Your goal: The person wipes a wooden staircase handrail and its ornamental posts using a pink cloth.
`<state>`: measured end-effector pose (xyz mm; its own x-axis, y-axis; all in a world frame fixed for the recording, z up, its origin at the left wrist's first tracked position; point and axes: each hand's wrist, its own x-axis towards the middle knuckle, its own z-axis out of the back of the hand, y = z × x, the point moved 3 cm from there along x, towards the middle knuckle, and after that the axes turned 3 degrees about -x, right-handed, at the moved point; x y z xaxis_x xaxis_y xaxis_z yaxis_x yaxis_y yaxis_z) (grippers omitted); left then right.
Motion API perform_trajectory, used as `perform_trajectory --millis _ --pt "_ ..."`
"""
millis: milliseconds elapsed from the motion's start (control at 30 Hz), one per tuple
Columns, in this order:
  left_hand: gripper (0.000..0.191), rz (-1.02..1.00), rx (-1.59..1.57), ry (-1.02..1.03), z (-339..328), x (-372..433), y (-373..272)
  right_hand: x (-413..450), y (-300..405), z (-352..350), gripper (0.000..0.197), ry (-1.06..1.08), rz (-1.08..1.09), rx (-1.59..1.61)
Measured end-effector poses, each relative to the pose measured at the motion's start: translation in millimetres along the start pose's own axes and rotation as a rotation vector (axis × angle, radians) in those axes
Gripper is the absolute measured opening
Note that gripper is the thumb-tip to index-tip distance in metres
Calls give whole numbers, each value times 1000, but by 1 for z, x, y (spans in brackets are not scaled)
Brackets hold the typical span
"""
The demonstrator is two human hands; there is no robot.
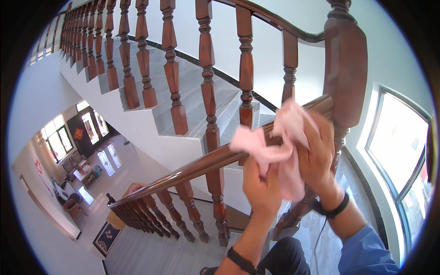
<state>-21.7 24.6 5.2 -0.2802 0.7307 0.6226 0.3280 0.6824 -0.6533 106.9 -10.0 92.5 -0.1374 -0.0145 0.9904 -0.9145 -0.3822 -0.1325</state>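
A pink cloth [290,172], partly blurred, is bunched between my two hands above the lower wooden handrail [196,168]. My left hand [263,187] grips its lower left part with curled fingers. My right hand [314,151] holds the cloth's upper right side, close to the thick wooden newel post [345,72]. Both wrists wear black bands. The cloth and hands hide a stretch of the handrail near the post, so whether the cloth touches the rail cannot be told.
Turned wooden balusters [208,68] line the grey stone stairs [182,89] rising to the upper left. Another flight [165,254] descends at the lower left towards a room with furniture. A window [395,141] is on the right, and a thin cable [319,237] hangs near my right wrist.
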Motion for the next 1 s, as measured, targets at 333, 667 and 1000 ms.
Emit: perform_trajectory --millis 333,667,1000 --pt "26 -280 317 -68 -30 29 22 66 -51 -61 17 574 303 -469" --pt "18 196 363 -383 125 36 65 -4 69 -196 21 1049 259 -185" --pt "12 291 322 -594 256 41 84 -96 169 -276 24 801 409 229"
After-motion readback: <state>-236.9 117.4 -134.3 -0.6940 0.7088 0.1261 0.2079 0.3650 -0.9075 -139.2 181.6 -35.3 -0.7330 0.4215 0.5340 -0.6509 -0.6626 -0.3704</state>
